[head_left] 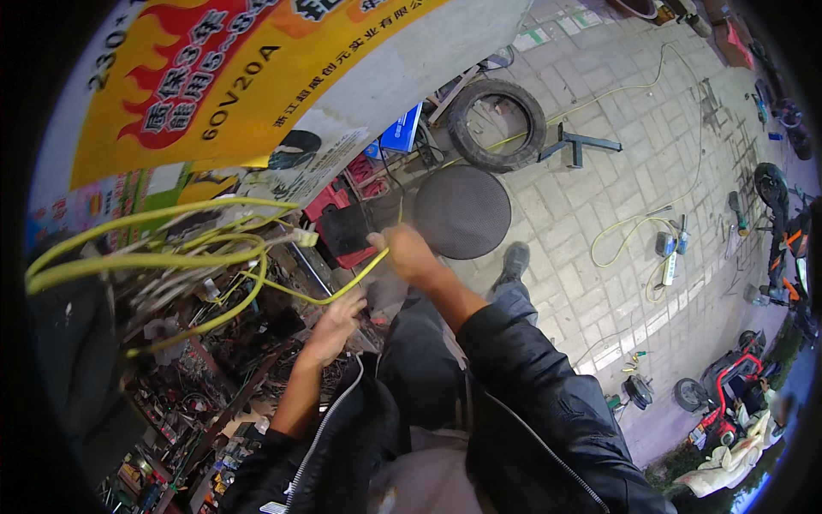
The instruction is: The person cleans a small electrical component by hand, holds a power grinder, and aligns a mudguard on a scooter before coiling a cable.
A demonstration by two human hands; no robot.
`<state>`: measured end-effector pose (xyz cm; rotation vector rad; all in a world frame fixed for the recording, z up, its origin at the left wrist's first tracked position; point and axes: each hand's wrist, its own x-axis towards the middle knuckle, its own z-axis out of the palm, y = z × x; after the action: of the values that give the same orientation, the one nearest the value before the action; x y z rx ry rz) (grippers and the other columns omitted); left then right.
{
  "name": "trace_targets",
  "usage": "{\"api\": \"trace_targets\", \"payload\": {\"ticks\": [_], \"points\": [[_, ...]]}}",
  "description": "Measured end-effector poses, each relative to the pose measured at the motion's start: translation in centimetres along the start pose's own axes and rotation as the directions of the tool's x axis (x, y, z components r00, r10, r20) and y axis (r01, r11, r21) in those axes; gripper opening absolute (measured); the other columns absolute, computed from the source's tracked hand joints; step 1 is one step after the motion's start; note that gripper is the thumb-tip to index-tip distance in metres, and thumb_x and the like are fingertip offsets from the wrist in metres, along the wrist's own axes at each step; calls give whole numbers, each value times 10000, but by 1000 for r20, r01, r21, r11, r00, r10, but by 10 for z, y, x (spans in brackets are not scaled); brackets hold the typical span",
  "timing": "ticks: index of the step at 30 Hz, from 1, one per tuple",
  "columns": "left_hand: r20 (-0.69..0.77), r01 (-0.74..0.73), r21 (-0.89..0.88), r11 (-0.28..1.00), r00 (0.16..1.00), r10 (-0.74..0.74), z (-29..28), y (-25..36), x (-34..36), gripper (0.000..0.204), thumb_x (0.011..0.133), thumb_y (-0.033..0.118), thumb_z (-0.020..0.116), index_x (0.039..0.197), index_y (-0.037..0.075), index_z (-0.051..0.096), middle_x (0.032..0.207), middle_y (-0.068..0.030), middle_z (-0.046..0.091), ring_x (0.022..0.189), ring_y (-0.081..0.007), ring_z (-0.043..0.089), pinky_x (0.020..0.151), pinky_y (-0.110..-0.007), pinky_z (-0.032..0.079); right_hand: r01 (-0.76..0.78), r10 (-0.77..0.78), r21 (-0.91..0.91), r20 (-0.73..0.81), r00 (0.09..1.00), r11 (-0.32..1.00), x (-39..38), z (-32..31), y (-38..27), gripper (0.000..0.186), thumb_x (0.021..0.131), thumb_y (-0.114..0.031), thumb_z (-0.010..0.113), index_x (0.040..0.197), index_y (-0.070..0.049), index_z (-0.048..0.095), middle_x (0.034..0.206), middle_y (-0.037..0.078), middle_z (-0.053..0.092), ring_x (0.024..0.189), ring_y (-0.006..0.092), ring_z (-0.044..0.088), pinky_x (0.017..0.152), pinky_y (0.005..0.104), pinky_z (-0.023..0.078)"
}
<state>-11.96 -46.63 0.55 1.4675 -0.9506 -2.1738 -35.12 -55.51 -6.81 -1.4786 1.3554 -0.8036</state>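
A yellow cable (pixel 313 299) hangs in loose loops at the left and curves across to my right hand (pixel 409 255). My right fingers are closed round it, above the red and black box (pixel 342 224). Just below the cable is my left hand (pixel 336 328), its fingers apart and stretched toward the cable. Whether the left fingertips touch it, I cannot make out. Beside the loops, a pale plug-like end (pixel 304 237) shows among thinner grey wires.
A round dark mesh-topped stool (pixel 462 212) stands ahead, with a tyre (pixel 497 126) and a metal stand (pixel 577 146) beyond. More yellow cable and a power strip (pixel 670 268) lie on the paving. Cluttered shelves (pixel 193 403) fill the lower left. A printed panel (pixel 342 94) rises at upper left.
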Motion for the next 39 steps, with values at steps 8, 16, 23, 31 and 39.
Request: {"api": "trace_targets", "payload": {"ticks": [8, 16, 23, 31, 39], "points": [[-222, -14, 561, 828, 961, 167, -114, -210, 252, 692, 858, 402, 704, 1309, -75, 487, 1266, -228, 560, 1206, -343, 508, 1011, -423, 411, 75, -73, 82, -27, 997, 994, -7, 7, 13, 384, 940, -346, 539, 768, -26, 664, 781, 122, 659, 859, 319, 604, 879, 535, 373], [-65, 203, 935, -290, 904, 423, -113, -238, 410, 493, 846, 368, 650, 1172, 2, 601, 1079, -210, 661, 1040, -347, 622, 1086, -567, 294, 18, -30, 323, 32, 999, 946, 27, -34, 57, 317, 844, -321, 678, 724, -39, 597, 671, 103, 560, 776, 303, 564, 771, 450, 422], [-28, 112, 922, -371, 974, 224, -126, -229, 372, 285, 884, 321, 604, 1001, 65, 644, 929, -146, 695, 941, -300, 653, 1081, -562, 278, 49, -198, -250, -615, 763, 967, 108, -55, 112, 397, 838, -240, 630, 1122, 29, 562, 1325, 221, 473, 1245, 406, 419, 931, 674, 317], [-10, 19, 929, -371, 1000, 25, -120, -176, 303, 196, 888, 284, 600, 896, 96, 655, 916, -110, 707, 1022, -254, 626, 1098, -533, 266, -4, -207, -402, -480, 853, 915, 140, -64, 133, 739, 856, -53, 531, 1453, 157, 150, 1462, 461, 126, 1393, 560, 191, 1074, 687, 209], [346, -367, 813, -452, 929, -131, -165, -170, 173, 116, 834, 192, 603, 820, 95, 666, 926, -61, 685, 1134, -223, 559, 1151, -510, 252, 89, -188, -280, -350, 918, 956, 150, -111, 139, 623, 854, -84, 512, 1421, 69, 305, 1442, 371, 283, 1314, 474, 375, 1024, 628, 328]]}}
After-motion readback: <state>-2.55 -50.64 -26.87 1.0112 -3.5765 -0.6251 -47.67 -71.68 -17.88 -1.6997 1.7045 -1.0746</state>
